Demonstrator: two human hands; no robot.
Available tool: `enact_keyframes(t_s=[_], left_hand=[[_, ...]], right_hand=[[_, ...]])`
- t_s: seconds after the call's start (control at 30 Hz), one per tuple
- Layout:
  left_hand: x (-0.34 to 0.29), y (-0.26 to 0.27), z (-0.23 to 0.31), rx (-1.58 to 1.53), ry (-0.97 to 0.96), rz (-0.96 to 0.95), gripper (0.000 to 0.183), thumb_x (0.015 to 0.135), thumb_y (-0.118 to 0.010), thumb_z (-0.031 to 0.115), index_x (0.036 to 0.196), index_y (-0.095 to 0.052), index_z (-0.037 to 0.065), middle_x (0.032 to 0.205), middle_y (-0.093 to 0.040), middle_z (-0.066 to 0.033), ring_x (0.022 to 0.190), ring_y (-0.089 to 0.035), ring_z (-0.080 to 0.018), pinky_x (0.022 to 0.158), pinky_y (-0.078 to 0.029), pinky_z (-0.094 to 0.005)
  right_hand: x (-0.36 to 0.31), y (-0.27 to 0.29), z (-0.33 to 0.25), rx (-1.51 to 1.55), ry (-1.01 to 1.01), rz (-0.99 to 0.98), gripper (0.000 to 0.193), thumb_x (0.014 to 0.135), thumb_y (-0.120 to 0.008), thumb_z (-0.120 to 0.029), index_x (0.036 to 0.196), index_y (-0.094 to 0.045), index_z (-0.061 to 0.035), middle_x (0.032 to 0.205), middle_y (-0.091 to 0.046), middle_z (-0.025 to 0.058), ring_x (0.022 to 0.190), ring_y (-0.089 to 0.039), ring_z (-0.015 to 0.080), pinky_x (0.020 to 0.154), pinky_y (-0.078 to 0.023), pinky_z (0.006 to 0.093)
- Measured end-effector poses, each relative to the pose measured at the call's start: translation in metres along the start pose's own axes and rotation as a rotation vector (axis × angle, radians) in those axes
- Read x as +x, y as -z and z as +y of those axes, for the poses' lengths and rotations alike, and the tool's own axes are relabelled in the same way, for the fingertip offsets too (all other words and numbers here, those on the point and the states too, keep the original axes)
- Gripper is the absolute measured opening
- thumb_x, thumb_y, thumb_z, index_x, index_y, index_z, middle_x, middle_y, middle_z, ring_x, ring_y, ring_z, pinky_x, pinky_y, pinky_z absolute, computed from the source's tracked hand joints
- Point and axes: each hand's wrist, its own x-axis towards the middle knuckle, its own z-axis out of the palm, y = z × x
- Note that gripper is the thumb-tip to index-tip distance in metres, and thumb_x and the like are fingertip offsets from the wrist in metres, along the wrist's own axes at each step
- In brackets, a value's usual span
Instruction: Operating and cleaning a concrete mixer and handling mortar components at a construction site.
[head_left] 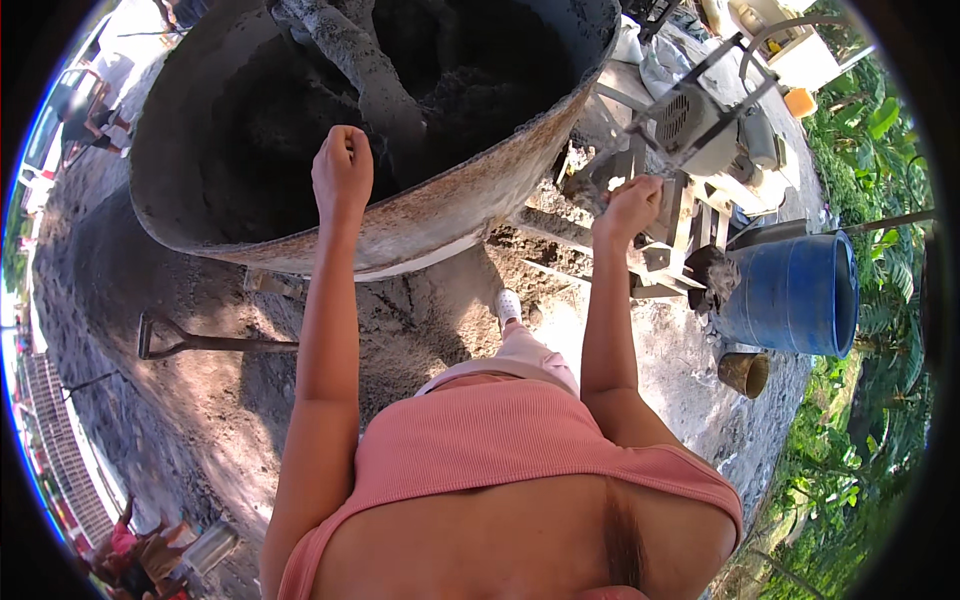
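My left hand [343, 170] is raised in a loose fist over the near rim of a big round mixer drum [450, 205]; nothing shows in its fingers. Inside the drum lies dark, wet-looking mix, and a mortar-crusted mixing arm [360, 65] slopes across it. Out to the right of the drum, my right hand [632, 208] is held up with its fingers curled closed. Whatever it may hold is hidden. Just beyond that hand stand a metal frame and a motor [690, 130] on a wooden stand.
A blue barrel [785, 295] lies on its side at right, above a small bucket [745, 374]. A shovel handle [200, 342] juts out left of my left forearm, near a grey heap [115, 260]. Other people [145, 555] appear at the left rim. Plants [870, 150] border the right.
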Motion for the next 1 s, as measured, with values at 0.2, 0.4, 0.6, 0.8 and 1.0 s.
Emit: enact_keyframes(t_s=[0.2,0.4,0.6,0.8,1.0], left_hand=[[-0.008,0.001,0.003,0.039,0.044,0.036,0.020,0.087,-0.051,0.022,0.086,-0.057,0.003,0.081,-0.062,-0.0120,0.072,-0.060,-0.0262,0.065,-0.045,-0.0360],[-0.016,0.012,0.015,-0.014,0.131,0.043,0.016,0.085,-0.053,0.019,0.085,-0.057,0.003,0.082,-0.062,-0.0110,0.070,-0.060,-0.0240,0.064,-0.046,-0.0346],[-0.013,0.006,0.007,0.050,-0.042,0.125,0.012,0.083,-0.054,0.018,0.084,-0.057,0.006,0.083,-0.062,-0.0094,0.075,-0.061,-0.0277,0.065,-0.047,-0.0373],[-0.019,0.004,-0.010,-0.078,-0.014,0.189,0.012,0.082,-0.055,0.018,0.080,-0.058,0.007,0.074,-0.062,-0.0087,0.069,-0.060,-0.0291,0.061,-0.047,-0.0382],[-0.027,0.008,0.000,-0.030,-0.093,0.223,0.007,0.081,-0.056,0.016,0.080,-0.057,0.009,0.074,-0.061,-0.0076,0.069,-0.060,-0.0271,0.059,-0.048,-0.0368]], right_hand=[[0.007,0.036,0.065,-0.081,-0.229,-0.261,0.038,0.096,-0.042,-0.034,0.066,-0.041,-0.0106,0.051,-0.031,-0.0047,0.042,-0.025,0.0042,0.038,-0.020,0.0251],[0.019,0.041,-0.005,-0.038,0.222,-0.148,0.039,0.098,-0.036,-0.035,0.067,-0.037,-0.0107,0.050,-0.029,-0.0033,0.042,-0.025,0.0072,0.040,-0.026,0.0240],[-0.042,0.054,0.045,-0.431,0.441,-0.485,0.036,0.097,-0.038,-0.027,0.069,-0.039,-0.0058,0.055,-0.034,-0.0011,0.048,-0.027,0.0056,0.043,-0.025,0.0259],[-0.071,0.064,0.045,-0.541,0.419,-0.640,0.035,0.097,-0.042,-0.024,0.069,-0.041,-0.0031,0.055,-0.033,-0.0016,0.051,-0.027,0.0059,0.044,-0.022,0.0254],[-0.016,0.049,-0.006,-0.070,0.085,-0.308,0.038,0.096,-0.039,-0.038,0.069,-0.038,-0.0113,0.055,-0.031,-0.0031,0.045,-0.026,0.0076,0.044,-0.027,0.0262]])
